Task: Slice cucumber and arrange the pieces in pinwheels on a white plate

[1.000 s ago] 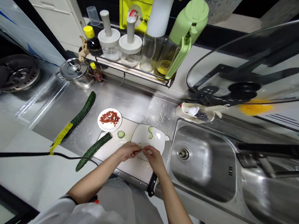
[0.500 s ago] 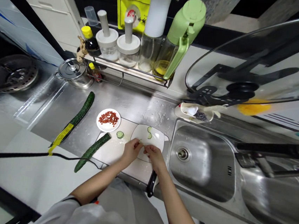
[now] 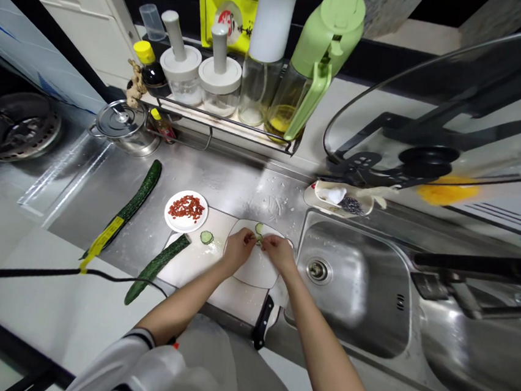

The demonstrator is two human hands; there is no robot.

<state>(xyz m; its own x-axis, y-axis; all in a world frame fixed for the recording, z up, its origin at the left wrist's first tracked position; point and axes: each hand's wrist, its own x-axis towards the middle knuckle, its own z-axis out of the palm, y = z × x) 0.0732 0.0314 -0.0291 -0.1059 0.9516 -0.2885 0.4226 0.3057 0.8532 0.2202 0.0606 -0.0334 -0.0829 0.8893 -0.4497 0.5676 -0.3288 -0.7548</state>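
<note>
My left hand (image 3: 239, 249) and my right hand (image 3: 279, 254) meet over a white plate (image 3: 253, 275), fingertips pinched on a thin cucumber slice (image 3: 258, 241) between them. Just beyond it another thin piece of cucumber (image 3: 258, 227) lies on the plate. The plate rests on a pale cutting board (image 3: 198, 269). To the left on the board are a few stacked cucumber slices (image 3: 207, 237) and the end of a cut cucumber (image 3: 156, 268). A black-handled knife (image 3: 263, 322) lies at the board's right front edge, its blade partly under the plate.
A small white plate of red dried berries (image 3: 186, 210) stands behind the board. A whole cucumber (image 3: 138, 193) with a yellow tag (image 3: 103, 242) lies farther left. The sink (image 3: 353, 284) is at right. A rack (image 3: 230, 125) of jars and bottles lines the wall.
Both hands have moved away from my body across the plate, bringing the cucumber slice close to the pieces at its far side. The view has shifted slightly.
</note>
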